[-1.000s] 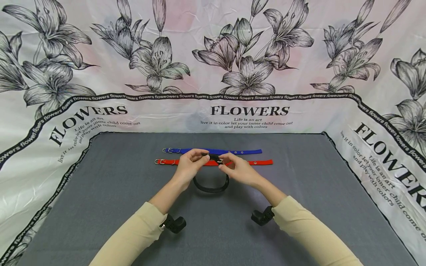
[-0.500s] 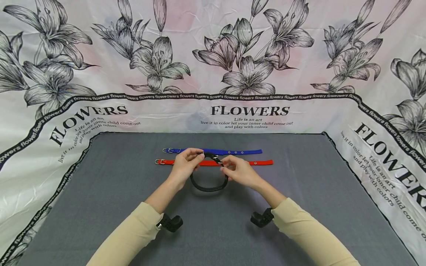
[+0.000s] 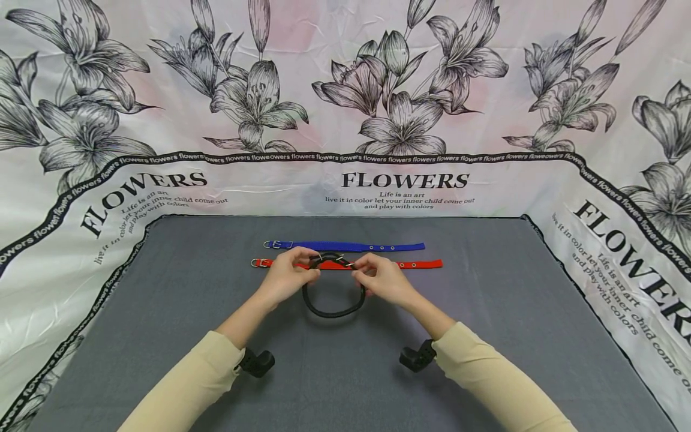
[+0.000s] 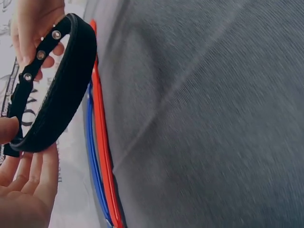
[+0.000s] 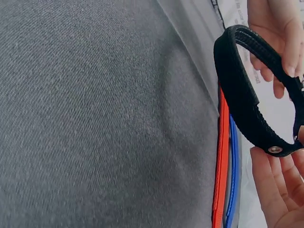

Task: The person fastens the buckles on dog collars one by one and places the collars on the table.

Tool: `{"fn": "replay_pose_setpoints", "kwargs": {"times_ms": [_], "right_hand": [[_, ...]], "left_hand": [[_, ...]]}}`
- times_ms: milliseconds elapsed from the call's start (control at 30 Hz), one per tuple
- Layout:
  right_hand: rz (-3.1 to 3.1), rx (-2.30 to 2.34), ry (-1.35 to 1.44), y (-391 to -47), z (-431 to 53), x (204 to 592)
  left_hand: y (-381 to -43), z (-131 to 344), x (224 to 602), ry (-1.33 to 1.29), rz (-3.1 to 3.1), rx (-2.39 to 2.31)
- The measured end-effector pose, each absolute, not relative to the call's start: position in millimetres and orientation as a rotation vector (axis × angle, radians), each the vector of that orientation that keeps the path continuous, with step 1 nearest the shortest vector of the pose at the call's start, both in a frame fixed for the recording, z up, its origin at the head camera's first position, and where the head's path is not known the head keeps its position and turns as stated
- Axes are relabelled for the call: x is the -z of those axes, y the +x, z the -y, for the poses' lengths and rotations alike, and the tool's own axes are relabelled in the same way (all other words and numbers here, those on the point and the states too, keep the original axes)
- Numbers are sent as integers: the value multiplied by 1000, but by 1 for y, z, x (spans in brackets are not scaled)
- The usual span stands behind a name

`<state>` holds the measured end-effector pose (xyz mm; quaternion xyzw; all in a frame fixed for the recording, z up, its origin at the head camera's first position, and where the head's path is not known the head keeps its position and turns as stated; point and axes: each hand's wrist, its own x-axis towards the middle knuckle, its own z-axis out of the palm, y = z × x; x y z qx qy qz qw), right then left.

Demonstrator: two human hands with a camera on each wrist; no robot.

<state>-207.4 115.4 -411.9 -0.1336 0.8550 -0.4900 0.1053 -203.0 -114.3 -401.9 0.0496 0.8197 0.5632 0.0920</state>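
Note:
A black collar (image 3: 335, 315) with metal eyelets is held up in a loop above the grey cloth. On the left side of the loop my left hand (image 3: 287, 277) pinches the band between thumb and fingers. My right hand (image 3: 384, 279) pinches the opposite side, near bright metal fittings. In the left wrist view the eyeleted strap of the collar (image 4: 71, 85) runs between both hands. From the right wrist, the collar (image 5: 237, 90) shows its padded band and an eyelet (image 5: 275, 149) close to the right fingertips. The buckle is too small and partly covered to make out clearly.
Beyond the hands a blue collar (image 3: 345, 246) lies flat and straight, buckle end to the left. Nearer, a red collar (image 3: 423, 264) lies parallel to it, partly hidden behind the hands. A flower-printed cloth wall (image 3: 270, 186) borders the grey surface (image 3: 345, 378).
My left hand has moved left and slightly nearer, away from the right hand. The black loop has shifted left with it, its top strap now spanning between the hands. Both hands keep hold.

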Motion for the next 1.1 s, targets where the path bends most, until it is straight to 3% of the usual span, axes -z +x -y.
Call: {"fn": "replay_pose_setpoints", "kwargs": {"times_ms": [267,1100], "right_hand": [[-2558,1405,-423,-204,-101,417],[-2543,1286,-546,-188,-34,427]], "left_hand": [[-198,132,409,250,-2706,-1392],[-184,197,417,142,-2708,-1265]]}}
